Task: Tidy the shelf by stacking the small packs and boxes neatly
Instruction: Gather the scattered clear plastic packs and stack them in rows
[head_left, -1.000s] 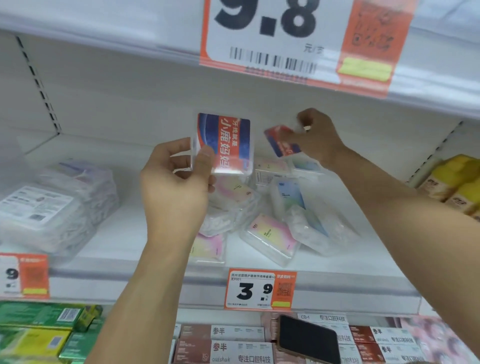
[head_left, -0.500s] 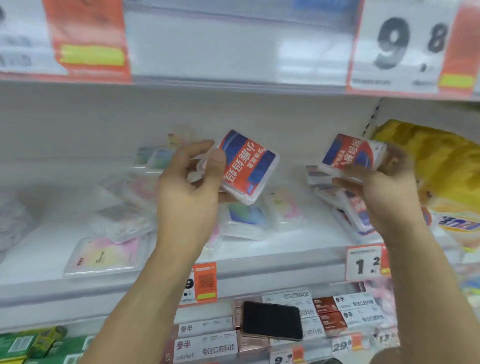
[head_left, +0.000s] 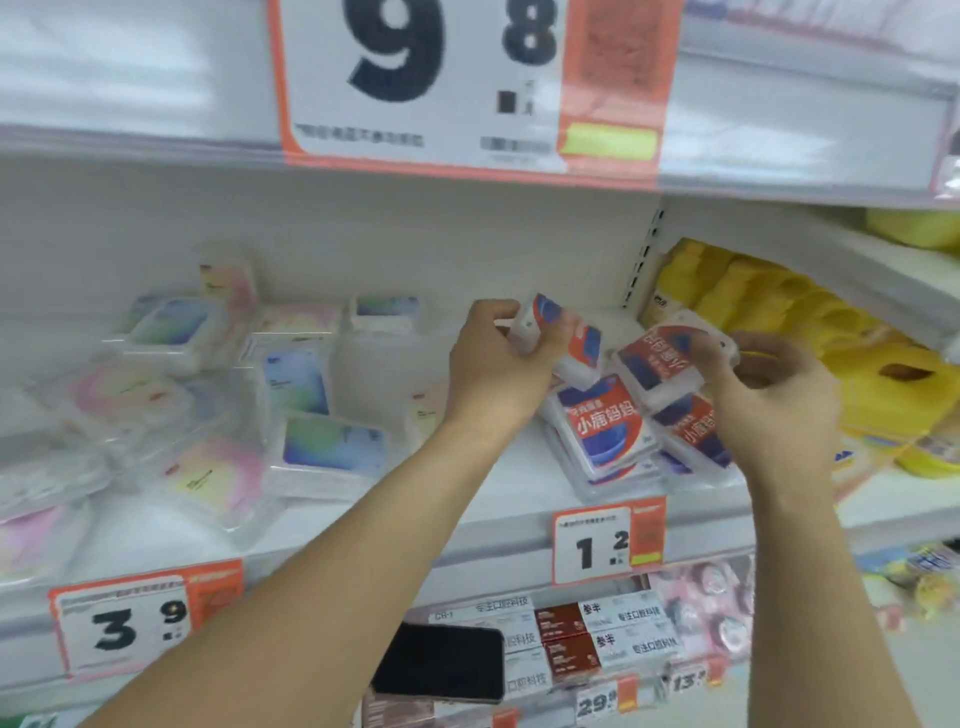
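My left hand (head_left: 498, 358) grips a small clear box with a red and blue label (head_left: 550, 332), held tilted just above the shelf. My right hand (head_left: 769, 395) grips a second red and blue box (head_left: 660, 358), right beside the first. Both hover over a loose pile of the same red and blue boxes (head_left: 608, 436) lying on the white shelf (head_left: 498, 499) near its right end. To the left, several clear boxes with pastel labels (head_left: 322, 447) lie scattered at odd angles across the shelf.
A large 9.8 price tag (head_left: 467, 83) hangs from the shelf above. Yellow packs (head_left: 831, 332) fill the bay to the right. Price tags 3.9 (head_left: 130, 623) and 1.2 (head_left: 602, 545) sit on the shelf edge. A black phone (head_left: 441, 662) lies on boxes below.
Both hands have come down and to the right with their boxes, closing in over the red and blue pile. The camera view has shifted right.
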